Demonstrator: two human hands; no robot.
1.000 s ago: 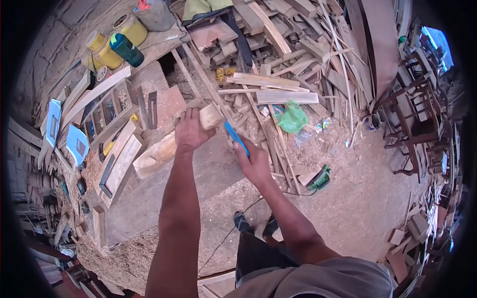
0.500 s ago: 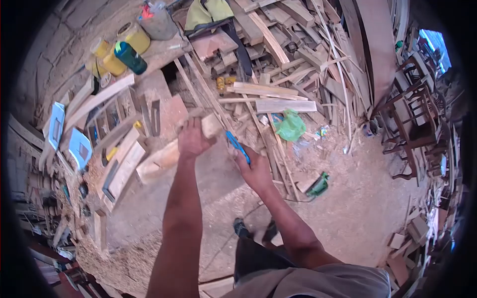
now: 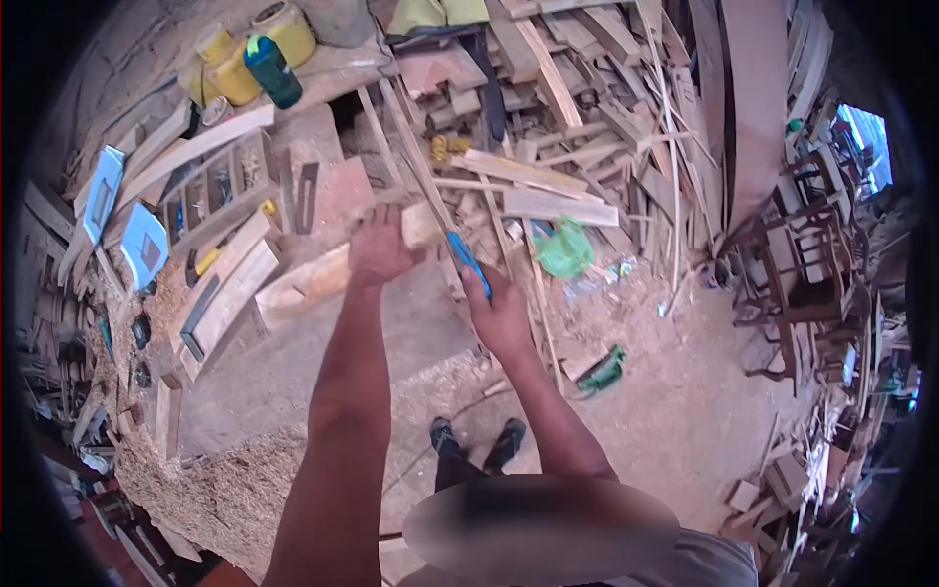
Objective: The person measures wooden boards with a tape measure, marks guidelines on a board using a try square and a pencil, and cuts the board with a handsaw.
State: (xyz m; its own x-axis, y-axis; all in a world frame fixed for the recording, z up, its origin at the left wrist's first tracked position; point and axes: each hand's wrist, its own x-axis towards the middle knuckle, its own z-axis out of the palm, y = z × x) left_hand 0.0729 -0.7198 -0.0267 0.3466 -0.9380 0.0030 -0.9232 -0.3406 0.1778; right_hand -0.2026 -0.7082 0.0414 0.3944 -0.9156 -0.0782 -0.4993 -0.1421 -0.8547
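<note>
My left hand (image 3: 380, 247) lies over a long, curved piece of pale wood (image 3: 308, 292), its fingers bent across the far edge. The wood's thick right end (image 3: 421, 225) sticks out past the hand. My right hand (image 3: 497, 303) is closed around a slim blue tool (image 3: 464, 252) that points up and left, close to that end. The tool's exact kind cannot be made out. Both hands are above the wide work surface (image 3: 293, 372).
Left of the wood lie shaped planks (image 3: 230, 303), a yellow-handled tool (image 3: 206, 261) and blue-white pieces (image 3: 145, 245). Yellow containers (image 3: 284, 34) and a dark green bottle (image 3: 272, 73) stand behind. Scrap wood (image 3: 587, 98), a green bag (image 3: 564, 248) and a green tool (image 3: 602, 372) lie rightward.
The view has shifted slightly, showing the feet more fully. My left hand stays on the wood, and my right hand still holds the blue tool by its right end.
</note>
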